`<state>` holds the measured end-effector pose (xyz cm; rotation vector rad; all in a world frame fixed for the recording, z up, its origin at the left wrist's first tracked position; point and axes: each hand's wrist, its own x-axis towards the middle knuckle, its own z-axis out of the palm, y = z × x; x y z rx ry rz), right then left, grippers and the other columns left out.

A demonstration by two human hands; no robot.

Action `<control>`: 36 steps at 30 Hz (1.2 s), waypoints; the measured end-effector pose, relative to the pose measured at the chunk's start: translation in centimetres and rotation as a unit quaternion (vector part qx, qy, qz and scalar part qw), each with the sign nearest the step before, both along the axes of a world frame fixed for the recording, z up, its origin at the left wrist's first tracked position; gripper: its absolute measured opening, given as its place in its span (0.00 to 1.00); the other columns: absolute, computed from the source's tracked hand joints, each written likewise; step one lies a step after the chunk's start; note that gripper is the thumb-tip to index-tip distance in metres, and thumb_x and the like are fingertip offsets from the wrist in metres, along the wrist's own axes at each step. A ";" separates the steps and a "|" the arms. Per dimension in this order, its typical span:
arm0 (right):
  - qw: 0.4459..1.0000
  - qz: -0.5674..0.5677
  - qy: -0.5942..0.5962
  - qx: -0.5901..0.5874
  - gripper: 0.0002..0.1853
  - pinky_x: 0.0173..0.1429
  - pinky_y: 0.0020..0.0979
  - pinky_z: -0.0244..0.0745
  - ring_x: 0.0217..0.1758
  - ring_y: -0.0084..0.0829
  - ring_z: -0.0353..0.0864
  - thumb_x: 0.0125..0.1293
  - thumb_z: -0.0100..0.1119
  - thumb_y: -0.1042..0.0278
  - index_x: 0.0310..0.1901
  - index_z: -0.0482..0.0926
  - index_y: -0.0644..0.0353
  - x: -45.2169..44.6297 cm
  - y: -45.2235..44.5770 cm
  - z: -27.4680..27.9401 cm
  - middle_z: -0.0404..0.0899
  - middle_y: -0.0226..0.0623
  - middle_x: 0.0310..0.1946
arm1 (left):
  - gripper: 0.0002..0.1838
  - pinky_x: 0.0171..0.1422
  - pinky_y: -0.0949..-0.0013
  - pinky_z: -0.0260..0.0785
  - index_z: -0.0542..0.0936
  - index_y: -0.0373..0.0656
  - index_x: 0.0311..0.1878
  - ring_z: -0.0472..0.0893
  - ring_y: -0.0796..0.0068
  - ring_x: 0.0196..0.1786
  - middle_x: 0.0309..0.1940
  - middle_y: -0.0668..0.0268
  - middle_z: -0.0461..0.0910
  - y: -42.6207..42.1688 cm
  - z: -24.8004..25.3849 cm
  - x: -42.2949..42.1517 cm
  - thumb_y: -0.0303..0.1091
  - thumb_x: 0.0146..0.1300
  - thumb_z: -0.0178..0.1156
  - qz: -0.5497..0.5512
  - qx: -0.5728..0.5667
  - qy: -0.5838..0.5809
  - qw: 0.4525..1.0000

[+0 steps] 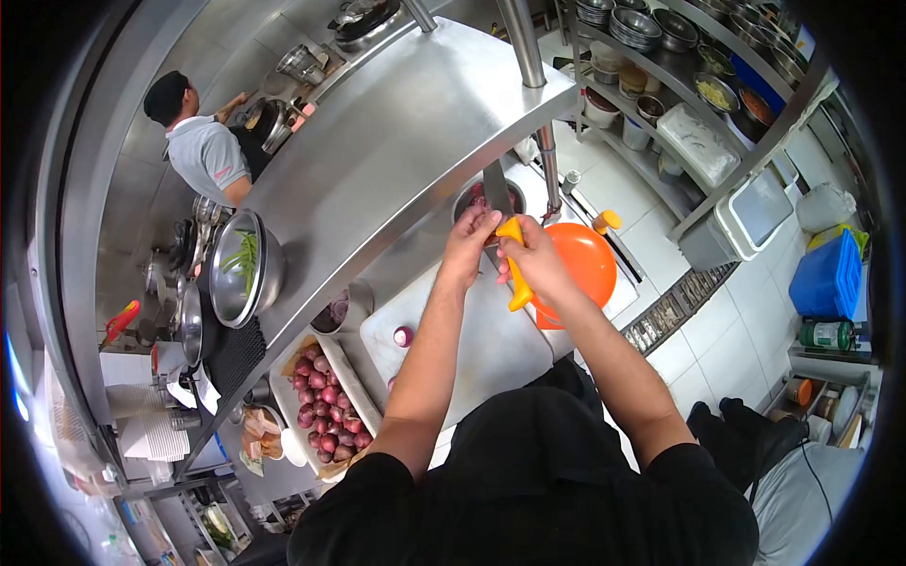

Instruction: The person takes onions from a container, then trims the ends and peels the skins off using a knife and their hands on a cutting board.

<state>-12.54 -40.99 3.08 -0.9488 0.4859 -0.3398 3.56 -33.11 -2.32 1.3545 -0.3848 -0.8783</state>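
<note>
My right hand point(536, 257) is closed round the yellow handle of a knife point(516, 274), whose broad blade points away over a metal pot point(517, 196) with purple-red pieces in it. Close beside it, my left hand point(468, 247) has its fingers pressed together near the blade's base; whether something small is between them is hidden. Below both hands lies a white cutting board point(491, 354), with a cut red onion point(403, 337) on its left part. An orange bowl point(590, 269) stands just right of my right hand.
A tray point(362, 390) of red onions stands at the left, beside a pot point(357, 307). A steel shelf point(377, 141) overhangs the far side, holding a metal bowl point(269, 274). One person point(203, 146) stands beyond it; another person point(812, 500) is at the lower right.
</note>
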 end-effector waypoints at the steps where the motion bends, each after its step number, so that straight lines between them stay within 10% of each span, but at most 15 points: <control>1: 1.000 -0.001 0.001 0.006 0.18 0.34 0.33 0.86 0.32 0.25 0.81 0.79 0.55 0.75 0.67 0.67 0.64 -0.2 0.0 0.1 0.77 0.35 0.39 | 0.24 0.59 0.67 0.76 0.80 0.40 0.63 0.84 0.74 0.53 0.52 0.64 0.86 0.0 0.0 0.0 0.43 0.72 0.74 -0.008 -0.012 0.028 0.999; 5: 1.000 -0.004 -0.012 0.018 0.17 0.33 0.33 0.86 0.32 0.24 0.81 0.78 0.54 0.77 0.65 0.68 0.65 -1.0 -0.1 0.2 0.77 0.36 0.40 | 0.09 0.47 0.73 0.73 0.86 0.48 0.48 0.82 0.81 0.40 0.38 0.74 0.85 -0.5 0.2 0.7 0.39 0.72 0.74 0.012 -0.032 0.115 0.993; 14: 1.000 0.002 -0.019 -0.002 0.18 0.31 0.31 0.82 0.30 0.24 0.80 0.77 0.54 0.78 0.65 0.66 0.64 -2.5 -0.5 -0.1 0.76 0.35 0.39 | 0.09 0.46 0.71 0.74 0.85 0.47 0.51 0.82 0.81 0.40 0.38 0.74 0.85 -0.5 -0.5 2.5 0.39 0.75 0.69 0.031 -0.017 0.117 0.993; 17: 1.000 0.003 -0.009 -0.005 0.17 0.30 0.30 0.81 0.29 0.24 0.79 0.77 0.54 0.78 0.63 0.67 0.63 -3.2 -0.9 0.2 0.76 0.35 0.39 | 0.13 0.49 0.64 0.77 0.87 0.46 0.55 0.86 0.72 0.43 0.41 0.68 0.88 -1.1 -0.3 3.8 0.42 0.75 0.68 0.024 0.181 -0.074 0.980; 20: 1.000 -0.001 -0.003 -0.016 0.15 0.29 0.30 0.80 0.29 0.24 0.79 0.77 0.54 0.78 0.62 0.68 0.63 -3.7 -1.1 -0.4 0.76 0.35 0.39 | 0.16 0.56 0.59 0.79 0.90 0.47 0.51 0.89 0.61 0.52 0.49 0.63 0.91 -1.8 -0.4 4.6 0.48 0.74 0.66 -0.104 0.367 -0.491 0.783; 26: 0.999 -0.007 0.019 -0.050 0.17 0.28 0.30 0.81 0.27 0.25 0.79 0.78 0.55 0.78 0.64 0.67 0.63 -4.2 -1.0 0.5 0.77 0.37 0.37 | 0.21 0.67 0.49 0.76 0.92 0.54 0.56 0.85 0.53 0.61 0.56 0.58 0.87 -4.4 -1.0 3.8 0.55 0.70 0.66 -0.085 0.438 -0.613 0.652; 32: 0.996 -0.004 0.016 -0.090 0.14 0.27 0.29 0.79 0.24 0.24 0.77 0.79 0.54 0.78 0.62 0.69 0.62 -5.0 -0.7 0.7 0.77 0.34 0.33 | 0.28 0.83 0.49 0.63 0.84 0.56 0.68 0.70 0.52 0.79 0.77 0.61 0.73 -4.1 -2.7 2.5 0.34 0.62 0.68 -0.032 0.354 -0.568 0.742; 36: 0.993 0.002 0.027 -0.115 0.11 0.27 0.28 0.78 0.25 0.21 0.78 0.81 0.54 0.75 0.61 0.71 0.62 -5.7 -0.3 1.3 0.79 0.33 0.35 | 0.26 0.83 0.48 0.62 0.85 0.55 0.67 0.71 0.54 0.79 0.77 0.60 0.73 -4.1 -1.9 2.5 0.37 0.64 0.69 -0.069 0.432 -0.513 0.738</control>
